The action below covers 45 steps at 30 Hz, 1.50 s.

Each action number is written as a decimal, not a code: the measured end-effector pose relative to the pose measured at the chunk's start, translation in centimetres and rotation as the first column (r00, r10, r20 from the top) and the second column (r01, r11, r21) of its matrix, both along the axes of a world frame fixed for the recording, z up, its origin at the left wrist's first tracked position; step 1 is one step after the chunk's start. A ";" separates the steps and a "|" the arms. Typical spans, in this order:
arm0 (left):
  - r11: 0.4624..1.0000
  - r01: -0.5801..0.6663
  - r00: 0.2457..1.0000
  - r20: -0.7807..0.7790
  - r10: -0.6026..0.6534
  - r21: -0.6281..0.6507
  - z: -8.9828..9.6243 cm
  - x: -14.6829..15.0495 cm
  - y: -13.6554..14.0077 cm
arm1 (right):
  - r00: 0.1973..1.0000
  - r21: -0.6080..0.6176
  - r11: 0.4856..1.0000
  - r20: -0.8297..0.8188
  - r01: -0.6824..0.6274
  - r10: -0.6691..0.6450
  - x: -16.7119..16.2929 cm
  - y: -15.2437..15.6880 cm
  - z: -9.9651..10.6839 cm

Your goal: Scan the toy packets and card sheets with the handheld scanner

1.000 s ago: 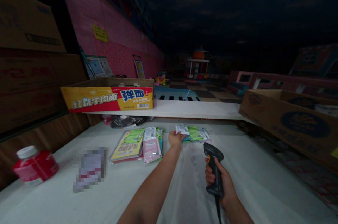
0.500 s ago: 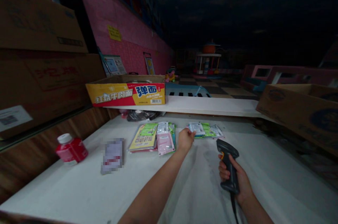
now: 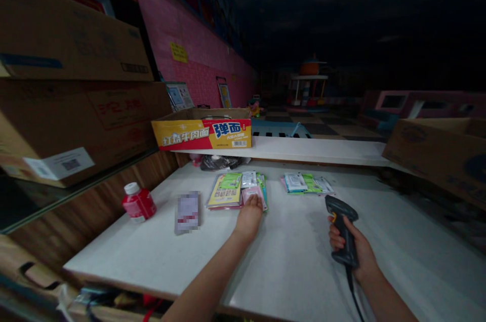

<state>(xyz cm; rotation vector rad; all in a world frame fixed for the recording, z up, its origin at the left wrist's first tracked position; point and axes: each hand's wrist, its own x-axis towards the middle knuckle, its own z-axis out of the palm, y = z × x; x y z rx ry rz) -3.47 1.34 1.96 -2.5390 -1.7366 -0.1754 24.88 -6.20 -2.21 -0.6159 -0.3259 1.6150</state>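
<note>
My left hand [image 3: 250, 214] reaches onto the left pile, its fingers resting on a pink packet [image 3: 252, 192]. Around that packet lie a yellow booklet [image 3: 225, 197] with printed codes, a green packet [image 3: 230, 180] and a silver-white packet [image 3: 249, 178]. In my right hand [image 3: 359, 248] is a dark barcode scanner [image 3: 343, 231], gripped by its handle, its cable trailing down. Apart from both hands, a second row of small packets [image 3: 308, 183] in white, green and silver lies farther back on the white table [image 3: 288, 246].
At left stand a red bottle [image 3: 139, 204] with a white cap and a blurred-out pack [image 3: 188, 212]. A noodle carton [image 3: 203, 131] sits on the raised back ledge [image 3: 315, 150]. Large cardboard boxes [image 3: 83, 124] are stacked at left; another box [image 3: 436, 147] stands at right.
My left hand has left the right-hand row of packets and moved left onto the pink packet. The scanner stays in my right hand. The view has shifted left.
</note>
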 end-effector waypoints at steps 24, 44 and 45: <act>0.930 0.080 0.645 0.693 -0.322 0.358 -3.0 -3.1 -2.6 | 0.951 -0.080 0.997 0.310 0.005 0.020 -2.8 -1.9 2.5; 0.928 0.090 0.655 0.680 -0.328 0.361 -3.0 -3.0 -2.1 | 0.904 -0.252 0.949 0.333 -0.190 0.270 -8.3 -6.8 5.3; 0.925 0.093 0.656 0.676 -0.336 0.370 -3.0 -3.1 -2.2 | 0.910 -0.232 0.954 0.322 -0.191 0.260 -7.8 -6.3 5.1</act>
